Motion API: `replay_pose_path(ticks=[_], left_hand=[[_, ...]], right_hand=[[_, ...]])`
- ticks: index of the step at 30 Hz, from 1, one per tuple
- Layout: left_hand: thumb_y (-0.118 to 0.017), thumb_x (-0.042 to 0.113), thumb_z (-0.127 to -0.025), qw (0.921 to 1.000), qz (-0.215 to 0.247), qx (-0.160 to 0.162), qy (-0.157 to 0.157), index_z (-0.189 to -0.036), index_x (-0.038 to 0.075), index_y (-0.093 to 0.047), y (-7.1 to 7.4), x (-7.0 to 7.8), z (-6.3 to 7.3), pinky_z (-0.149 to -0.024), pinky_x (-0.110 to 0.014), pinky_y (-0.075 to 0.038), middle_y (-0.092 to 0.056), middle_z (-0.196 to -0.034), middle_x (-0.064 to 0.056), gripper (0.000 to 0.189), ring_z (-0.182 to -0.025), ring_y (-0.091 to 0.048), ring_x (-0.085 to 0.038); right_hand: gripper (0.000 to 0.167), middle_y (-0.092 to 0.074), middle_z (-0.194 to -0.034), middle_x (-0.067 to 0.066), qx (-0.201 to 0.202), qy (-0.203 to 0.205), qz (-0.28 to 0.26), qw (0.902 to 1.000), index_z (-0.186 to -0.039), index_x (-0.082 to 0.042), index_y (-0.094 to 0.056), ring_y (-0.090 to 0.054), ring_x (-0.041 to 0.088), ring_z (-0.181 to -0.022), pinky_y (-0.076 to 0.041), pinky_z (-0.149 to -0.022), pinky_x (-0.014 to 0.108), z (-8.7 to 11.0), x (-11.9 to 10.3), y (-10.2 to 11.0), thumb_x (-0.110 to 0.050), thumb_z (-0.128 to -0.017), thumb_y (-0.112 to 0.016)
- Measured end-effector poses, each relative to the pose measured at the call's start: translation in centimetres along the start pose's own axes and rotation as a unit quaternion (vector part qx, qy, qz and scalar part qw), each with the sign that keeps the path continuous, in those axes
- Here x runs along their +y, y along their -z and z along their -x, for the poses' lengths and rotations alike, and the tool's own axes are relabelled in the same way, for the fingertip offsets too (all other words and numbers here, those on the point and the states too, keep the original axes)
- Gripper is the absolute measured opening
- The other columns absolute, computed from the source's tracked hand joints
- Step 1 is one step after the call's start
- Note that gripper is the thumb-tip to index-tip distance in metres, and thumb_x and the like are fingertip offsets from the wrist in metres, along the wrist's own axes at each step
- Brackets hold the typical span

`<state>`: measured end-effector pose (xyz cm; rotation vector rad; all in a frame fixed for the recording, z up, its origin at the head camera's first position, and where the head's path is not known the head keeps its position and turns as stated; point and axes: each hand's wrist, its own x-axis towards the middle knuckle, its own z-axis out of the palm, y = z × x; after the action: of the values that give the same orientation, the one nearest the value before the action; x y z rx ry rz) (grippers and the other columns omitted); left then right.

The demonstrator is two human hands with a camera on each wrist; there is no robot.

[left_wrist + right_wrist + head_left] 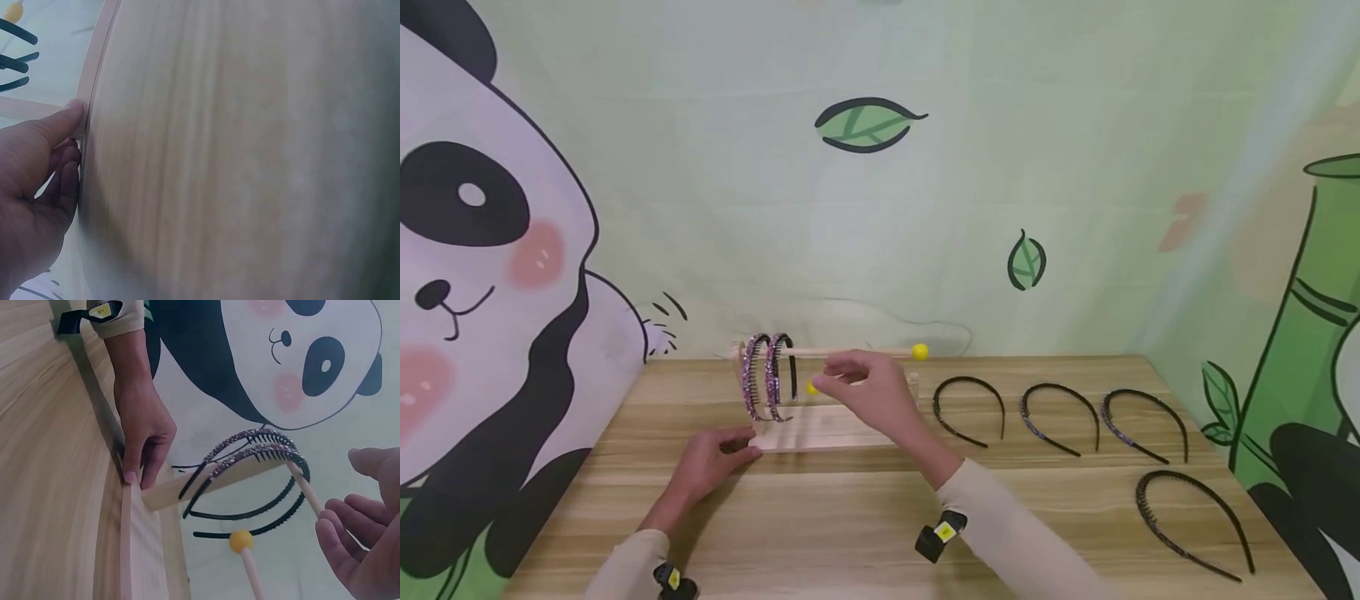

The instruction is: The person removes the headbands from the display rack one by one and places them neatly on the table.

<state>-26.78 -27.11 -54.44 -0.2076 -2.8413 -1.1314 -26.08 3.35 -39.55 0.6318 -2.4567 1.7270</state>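
A wooden headband rack (827, 433) stands on the table, its upper rod ending in a yellow ball (920, 352). Two glittery toothed headbands (772, 379) hang on that rod near its left end; the right wrist view shows their sparkling tops (250, 459). My left hand (711, 458) pinches the front left corner of the rack's base between thumb and fingers, as the left wrist view also shows its thumb (65, 122) on the edge. Beside the upper rod, my right hand (872, 392) has relaxed, slightly bent fingers and holds nothing. It partly hides the rack's right side.
Several dark headbands lie on the right of the table, including a back one (970, 382) and a front one (1195, 479). A second yellow ball (240, 541) tips another rod. A printed cloth backdrop (880, 233) hangs behind the wood-grain table (820, 533).
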Motion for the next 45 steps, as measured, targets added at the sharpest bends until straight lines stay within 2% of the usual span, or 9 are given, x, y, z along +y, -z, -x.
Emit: replay_pose_path(ticks=[12,18,24,30,36,45], left_hand=[[-0.076,0.022,-0.094,1.0000,-0.006,0.001,-0.008,-0.120,0.005,-0.075,0.0,-0.3,-0.2,-0.092,-0.048,-0.055,-0.073,-0.122,-0.014,0.030,-0.109,-0.069,-0.028],[-0.076,0.023,-0.094,1.0000,-0.002,-0.001,-0.006,-0.121,0.005,-0.074,0.0,-0.3,-0.3,-0.094,-0.050,-0.054,-0.072,-0.123,-0.015,0.032,-0.112,-0.068,-0.030],[-0.075,0.024,-0.095,1.0000,0.003,-0.007,0.002,-0.123,0.005,-0.073,0.0,0.0,-0.1,-0.097,-0.051,-0.053,-0.070,-0.127,-0.017,0.034,-0.117,-0.066,-0.033],[-0.076,0.025,-0.095,1.0000,0.004,-0.002,-0.002,-0.122,0.004,-0.073,0.2,0.1,-0.1,-0.096,-0.050,-0.053,-0.071,-0.126,-0.016,0.034,-0.115,-0.067,-0.031],[-0.076,0.025,-0.094,0.9999,0.005,-0.001,-0.009,-0.120,0.004,-0.075,0.2,0.1,-0.1,-0.094,-0.048,-0.054,-0.072,-0.123,-0.015,0.033,-0.112,-0.068,-0.029],[-0.076,0.025,-0.094,1.0000,-0.002,-0.001,-0.006,-0.120,0.004,-0.075,0.2,0.2,-0.1,-0.097,-0.051,-0.053,-0.072,-0.125,-0.016,0.033,-0.116,-0.067,-0.031]], right_hand=[[0.037,-0.077,-0.107,-0.001,-0.007,-0.042,-0.053,0.9977,-0.119,-0.012,-0.075,-0.072,0.011,-0.100,-0.059,-0.082,0.029,-2.0,0.2,-4.0,-0.035,-0.091,-0.080],[0.038,-0.078,-0.107,-0.002,-0.001,-0.069,-0.065,0.9955,-0.116,-0.014,-0.077,-0.072,0.010,-0.098,-0.059,-0.081,0.030,-2.8,0.1,-5.4,-0.038,-0.088,-0.082],[0.038,-0.078,-0.107,-0.001,0.000,-0.085,-0.082,0.9930,-0.116,-0.014,-0.077,-0.072,0.011,-0.099,-0.058,-0.084,0.032,-3.1,0.0,-6.2,-0.040,-0.088,-0.081],[0.037,-0.078,-0.106,0.000,0.004,-0.092,-0.086,0.9921,-0.115,-0.012,-0.077,-0.071,0.013,-0.100,-0.058,-0.086,0.034,-3.4,-0.1,-6.7,-0.038,-0.089,-0.081],[0.031,-0.078,-0.101,0.001,0.010,-0.090,-0.080,0.9927,-0.109,-0.011,-0.078,-0.072,0.011,-0.093,-0.058,-0.082,0.031,-3.6,0.1,-7.3,-0.032,-0.088,-0.082],[0.032,-0.078,-0.104,0.001,0.007,-0.093,-0.060,0.9939,-0.111,-0.010,-0.077,-0.073,0.013,-0.095,-0.058,-0.083,0.030,-3.7,-0.1,-7.2,-0.031,-0.088,-0.083]])
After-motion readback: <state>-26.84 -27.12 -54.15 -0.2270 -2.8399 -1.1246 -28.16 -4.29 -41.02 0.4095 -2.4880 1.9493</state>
